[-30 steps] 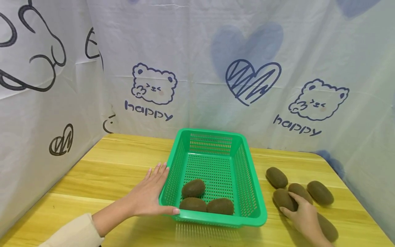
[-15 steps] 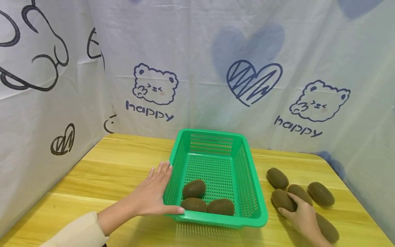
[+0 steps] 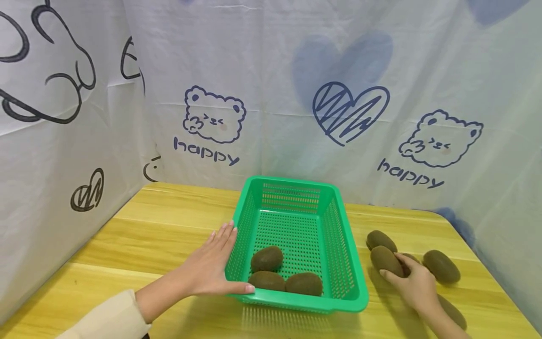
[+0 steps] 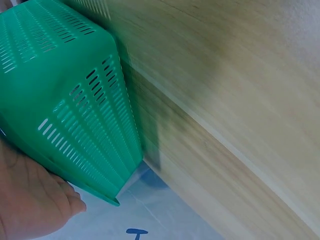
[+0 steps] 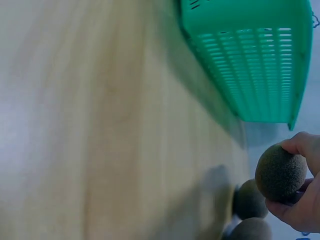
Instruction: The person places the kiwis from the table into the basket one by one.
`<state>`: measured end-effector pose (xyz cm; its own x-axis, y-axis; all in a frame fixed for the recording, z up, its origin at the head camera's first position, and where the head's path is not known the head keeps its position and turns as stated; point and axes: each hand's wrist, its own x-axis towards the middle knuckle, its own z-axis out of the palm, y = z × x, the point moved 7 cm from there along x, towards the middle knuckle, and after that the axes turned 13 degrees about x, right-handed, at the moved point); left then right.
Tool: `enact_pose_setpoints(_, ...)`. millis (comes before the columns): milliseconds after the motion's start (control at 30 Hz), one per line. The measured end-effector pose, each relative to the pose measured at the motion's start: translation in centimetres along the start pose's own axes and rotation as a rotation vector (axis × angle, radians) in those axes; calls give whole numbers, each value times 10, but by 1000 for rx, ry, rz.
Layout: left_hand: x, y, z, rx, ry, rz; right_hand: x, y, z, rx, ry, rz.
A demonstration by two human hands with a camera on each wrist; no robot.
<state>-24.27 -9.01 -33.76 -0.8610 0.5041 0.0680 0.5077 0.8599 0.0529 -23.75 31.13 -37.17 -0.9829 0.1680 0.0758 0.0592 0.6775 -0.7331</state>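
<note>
Soft, bright light spreads across the green basket point(image 3: 305, 300) and the yellow tabletop point(image 3: 169, 226) in the head view, which is crisp overall.
Faint, soft-edged shadows lie on the tabletop just in front of the basket and to its right, near the right hand point(image 3: 412, 285); the cloth point(image 3: 271, 56) behind it looks pale. Both wrist views are dimmer and cooler, the wood grain smeared, with blurry shadow beside the basket and whitish glare on the tabletop well apart from it.

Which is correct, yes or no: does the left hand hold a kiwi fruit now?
No, the left hand rests on the green basket with straight fingers, and only the right hand grips a kiwi fruit.
</note>
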Motion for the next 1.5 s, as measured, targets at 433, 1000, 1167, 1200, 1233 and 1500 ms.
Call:
enact_pose_setpoints(433, 1, 1, 1, -10, -2, 7, 7, -49, -12, 19, 75, -155)
enact_pose_setpoints(1000, 1, 1, 0, -10, 18, 7, 18, -106, -3, 178, 7, -230)
enact_pose_setpoints(1167, 0, 0, -1, -6, 21, 3, 23, -115, 15, 273, -76, -204)
enact_pose_setpoints(1200, 0, 0, -1, -6, 22, 3, 23, -117, 18, 283, -91, -202)
enact_pose_setpoints(1233, 0, 0, -1, -5, 22, 4, 24, -119, 21, 293, -106, -203)
enact_pose_setpoints(1500, 0, 1, -1, -6, 19, 3, 29, -135, 49, 323, -206, -250)
